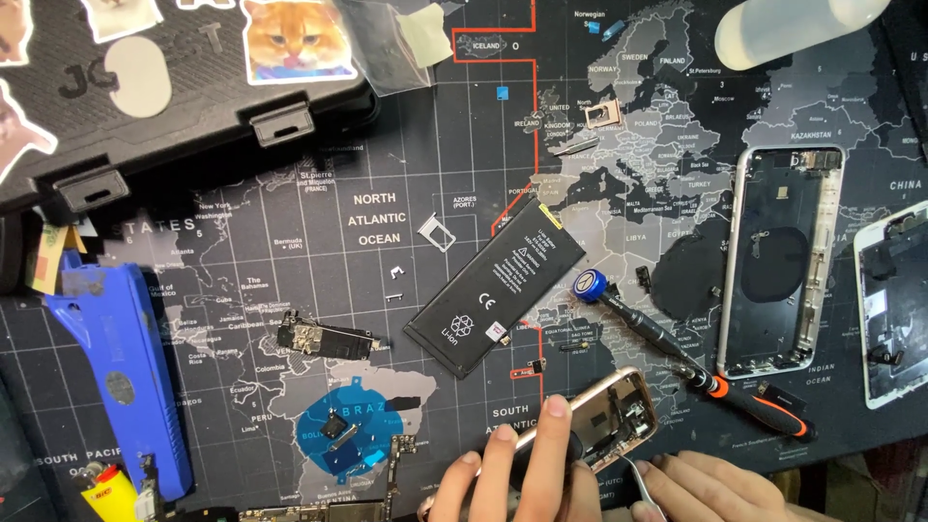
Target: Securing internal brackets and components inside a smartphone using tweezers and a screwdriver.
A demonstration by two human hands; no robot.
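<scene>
A gold phone housing (619,418) lies open at the bottom edge of the world-map mat (290,251). My left hand (517,474) rests on its near end and holds it down with its fingers. My right hand (720,491) sits just right of it and grips thin metal tweezers (636,476), whose tips point toward the housing's lower edge. Just above the housing lie a black flat battery (498,288) and a screwdriver (688,362) with a blue cap and an orange-black handle.
A silver phone housing (781,261) and a white screen part (894,300) lie at the right. A circuit board (324,338), blue round pad (348,430), card tray (437,232), blue tool (126,367), yellow lighter (108,493), stickered black case (145,87) and white bottle (793,29) surround them.
</scene>
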